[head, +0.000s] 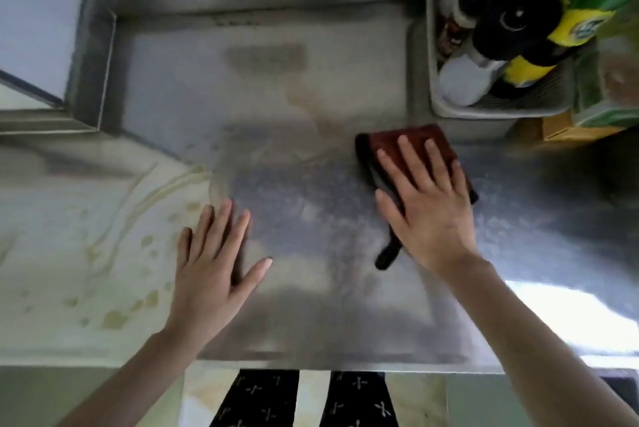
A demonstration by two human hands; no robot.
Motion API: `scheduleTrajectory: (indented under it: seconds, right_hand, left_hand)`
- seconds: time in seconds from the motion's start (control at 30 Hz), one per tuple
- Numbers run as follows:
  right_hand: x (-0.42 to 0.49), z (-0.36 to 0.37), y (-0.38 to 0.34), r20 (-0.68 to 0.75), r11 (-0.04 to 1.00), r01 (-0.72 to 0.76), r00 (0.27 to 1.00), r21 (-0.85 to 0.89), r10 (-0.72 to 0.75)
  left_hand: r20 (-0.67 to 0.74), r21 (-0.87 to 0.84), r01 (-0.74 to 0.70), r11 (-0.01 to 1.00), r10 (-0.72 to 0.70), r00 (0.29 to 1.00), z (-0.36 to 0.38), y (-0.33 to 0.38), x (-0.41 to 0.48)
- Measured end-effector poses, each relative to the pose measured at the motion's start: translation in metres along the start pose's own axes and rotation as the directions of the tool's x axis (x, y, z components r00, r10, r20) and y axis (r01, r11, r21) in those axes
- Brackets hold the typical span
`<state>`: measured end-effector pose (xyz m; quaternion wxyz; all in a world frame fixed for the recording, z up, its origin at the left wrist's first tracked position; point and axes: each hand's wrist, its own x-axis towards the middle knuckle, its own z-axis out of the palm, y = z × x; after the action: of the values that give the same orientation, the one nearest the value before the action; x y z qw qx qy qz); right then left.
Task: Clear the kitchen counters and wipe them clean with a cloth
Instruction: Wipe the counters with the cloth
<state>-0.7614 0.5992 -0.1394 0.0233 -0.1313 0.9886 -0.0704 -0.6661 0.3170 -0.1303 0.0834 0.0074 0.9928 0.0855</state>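
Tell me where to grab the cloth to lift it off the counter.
Probably the dark tail of the cloth, which pokes out toward you beside the right hand. Come from the near left; the rest lies flat under that hand.

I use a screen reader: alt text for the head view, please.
A person's right hand presses a dark red cloth flat on a steel counter, while the left hand lies open to its left. Yellowish spills mark the counter's left; a tray of bottles stands at the back right.
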Motion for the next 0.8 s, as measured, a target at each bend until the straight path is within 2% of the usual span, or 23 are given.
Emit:
scheduleTrajectory:
  seconds: [0.07,0.13,0.17,0.23,0.3,0.33,0.37,0.43,0.47,0.53,0.57,0.6,0.63,0.67,0.7,0.73,0.8]
  right_hand:
    - [0.006,0.001,-0.008,-0.024,0.969,-0.237,0.971,0.062,0.239]
    - [-0.001,0.005,-0.035,-0.017,0.933,-0.349,0.936,0.09,0.352]
    - [-0.012,0.006,-0.052,-0.001,0.945,-0.318,0.948,0.081,0.319]
    - [-0.043,0.009,-0.079,0.036,0.992,-0.125,0.992,0.03,0.124]
    - [-0.069,0.009,-0.08,0.101,0.998,0.065,0.993,-0.022,-0.063]
    - [-0.076,0.009,-0.072,0.121,0.995,0.094,0.989,-0.036,-0.09]
    - [-0.08,0.008,-0.064,0.125,0.997,0.061,0.991,-0.049,-0.055]
    - [-0.084,0.004,-0.052,0.113,0.983,-0.179,0.976,-0.048,0.184]
    - [-0.084,0.001,-0.053,0.107,0.94,-0.34,0.935,-0.009,0.339]
    - [-0.083,0.002,-0.072,0.103,0.792,-0.604,0.797,0.093,0.595]
    - [-0.083,0.003,-0.091,0.108,0.728,-0.674,0.738,0.122,0.666]
    - [-0.084,0.005,-0.112,0.101,0.718,-0.683,0.73,0.133,0.676]
    - [-0.086,0.008,-0.134,0.085,0.77,-0.627,0.779,0.123,0.621]
    - [-0.089,0.01,-0.154,0.092,0.855,-0.511,0.859,0.091,0.504]
    - [-0.092,0.011,-0.169,0.123,0.935,-0.352,0.931,0.05,0.344]
    - [-0.093,0.013,-0.174,0.153,0.985,-0.173,0.974,0.019,0.168]
    - [-0.076,0.013,-0.156,0.179,0.996,0.086,0.98,0.021,-0.088]
  left_hand:
    - [-0.001,0.034,0.011,0.999,-0.011,1.0,0.004,0.001,-0.002]
    - [-0.005,0.033,0.022,0.999,-0.022,1.0,0.006,0.001,-0.001]
    - [-0.006,0.032,0.022,0.999,-0.022,1.0,0.007,0.0,-0.001]
    - [-0.01,0.03,0.017,0.999,-0.017,1.0,0.008,-0.001,-0.001]
    - [-0.007,0.02,0.01,1.0,-0.01,1.0,0.007,-0.002,-0.001]
    - [-0.004,0.019,0.008,1.0,-0.008,1.0,0.007,-0.002,-0.001]
    - [-0.003,0.017,0.01,1.0,-0.01,1.0,0.007,-0.002,-0.001]
    - [0.003,0.002,0.018,1.0,-0.018,1.0,0.007,-0.003,-0.002]
    - [0.007,-0.004,0.02,1.0,-0.02,1.0,0.006,-0.003,-0.002]
    - [0.012,-0.028,0.009,1.0,-0.008,1.0,0.005,-0.004,-0.002]
    - [0.006,-0.052,-0.003,0.999,0.003,1.0,0.004,-0.005,-0.002]
    - [-0.008,-0.081,-0.011,0.997,0.01,1.0,0.003,-0.007,-0.003]
    - [-0.029,-0.105,-0.013,0.994,0.01,1.0,0.001,-0.01,-0.004]
    - [-0.059,-0.119,-0.007,0.993,0.0,0.998,-0.001,-0.014,-0.005]
    - [-0.091,-0.124,0.007,0.992,-0.019,0.996,-0.004,-0.02,-0.005]
    - [-0.115,-0.125,0.027,0.992,-0.041,0.992,-0.008,-0.026,-0.003]
    - [-0.128,-0.114,0.06,0.992,-0.075,0.989,-0.014,-0.039,0.009]
